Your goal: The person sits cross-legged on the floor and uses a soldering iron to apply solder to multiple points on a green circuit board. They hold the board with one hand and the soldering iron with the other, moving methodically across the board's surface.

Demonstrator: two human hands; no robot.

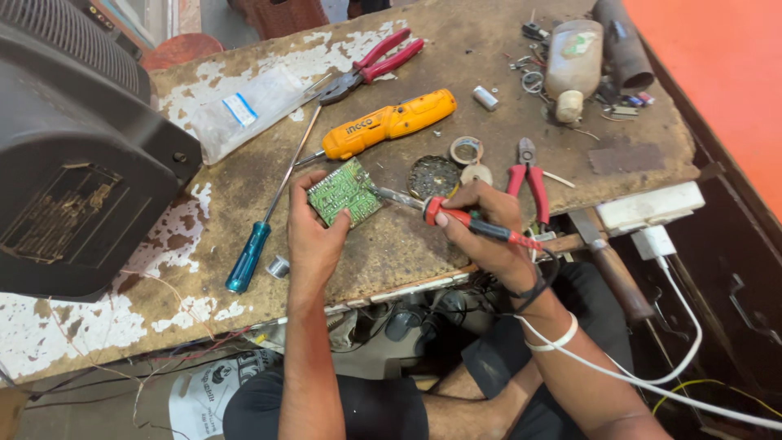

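At far left we see the dark back of a television (73, 155) resting on the worn bench (391, 253). Next lie a blue-handled screwdriver (248, 257), a clear plastic bag (244, 110) and an orange power screwdriver (391, 122). Our left hand (314, 236) has its fingers curled shut on the lower edge of a green circuit board (344, 192), tilting it up off the bench. To its right, our right hand (481, 224) closes pen-style round the red handle of a soldering iron (456, 216). The iron's long axis runs from lower right to upper left, and its tip meets the board's right edge. The board thus lies left of the right fingers, in the left hand's hold. Red pliers (528, 175) and a white power strip (652, 205) lie further right.
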